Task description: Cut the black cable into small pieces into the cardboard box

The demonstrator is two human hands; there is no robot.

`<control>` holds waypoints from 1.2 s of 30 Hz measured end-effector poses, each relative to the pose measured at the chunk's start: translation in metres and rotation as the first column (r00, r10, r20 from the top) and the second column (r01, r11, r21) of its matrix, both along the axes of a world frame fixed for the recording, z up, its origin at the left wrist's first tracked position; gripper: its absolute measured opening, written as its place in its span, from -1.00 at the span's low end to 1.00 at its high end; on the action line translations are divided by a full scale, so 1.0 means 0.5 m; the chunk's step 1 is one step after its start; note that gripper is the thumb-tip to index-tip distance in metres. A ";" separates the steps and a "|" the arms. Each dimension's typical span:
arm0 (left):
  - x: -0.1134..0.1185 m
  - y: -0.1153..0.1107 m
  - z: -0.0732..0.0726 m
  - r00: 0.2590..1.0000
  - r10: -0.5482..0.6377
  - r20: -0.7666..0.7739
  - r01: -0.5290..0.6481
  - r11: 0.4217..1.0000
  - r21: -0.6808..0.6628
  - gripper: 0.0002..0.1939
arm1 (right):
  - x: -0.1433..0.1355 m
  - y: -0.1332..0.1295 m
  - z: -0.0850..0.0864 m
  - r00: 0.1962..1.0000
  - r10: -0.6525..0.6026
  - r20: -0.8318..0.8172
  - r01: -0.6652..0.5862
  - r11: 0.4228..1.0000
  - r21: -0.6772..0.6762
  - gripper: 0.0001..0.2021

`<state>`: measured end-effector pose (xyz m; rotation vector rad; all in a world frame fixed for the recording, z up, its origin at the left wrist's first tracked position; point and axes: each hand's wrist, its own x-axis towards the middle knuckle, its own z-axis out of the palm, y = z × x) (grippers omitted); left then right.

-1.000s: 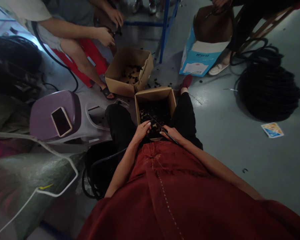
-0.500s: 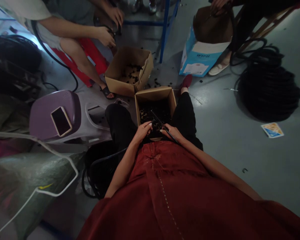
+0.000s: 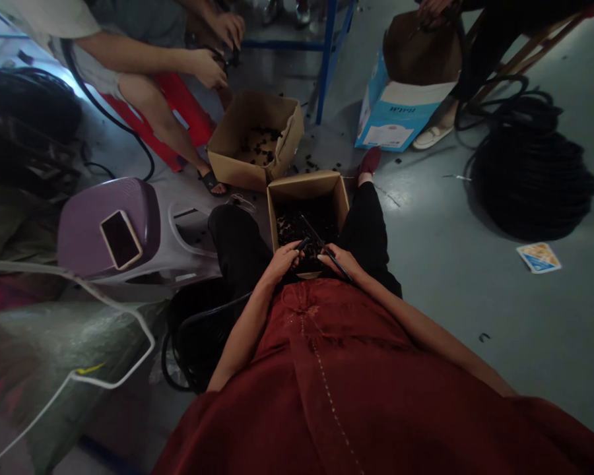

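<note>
My left hand [image 3: 283, 260] is closed around a black rubber hose [image 3: 303, 244], whose short end sticks out past the fingers. The hose trails back under my left forearm to a dark coil [image 3: 198, 330] beside my left leg. In my closed right hand [image 3: 340, 260] is a long, thin dark tool [image 3: 313, 229], seemingly a knife, its tip pointing away from me and to the left. Both hands are above the near side of an open cardboard box [image 3: 307, 187] between my legs, which holds many small black pieces. The tool's edge and the hose end lie close together; contact is unclear.
Beyond stands a second cardboard box [image 3: 237, 170] with black bits, near a co-worker's hands [image 3: 212, 69]. A blue box [image 3: 389, 119] is at the back right, by another person. A purple stool [image 3: 86, 224] bears a phone [image 3: 121, 239]; a black hose coil [image 3: 532, 178] lies right.
The hose end now shows farther out of my left hand, pointing up and right. The tool in my right hand has shifted slightly. The co-worker's hands moved a little.
</note>
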<state>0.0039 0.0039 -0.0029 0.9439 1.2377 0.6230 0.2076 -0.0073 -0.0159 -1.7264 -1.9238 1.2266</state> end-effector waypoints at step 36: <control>0.011 -0.014 -0.010 0.974 -0.223 -0.047 0.225 0.973 0.043 -0.62 | -0.050 0.032 0.028 0.846 -0.226 -0.484 0.096 0.956 -0.278 -0.74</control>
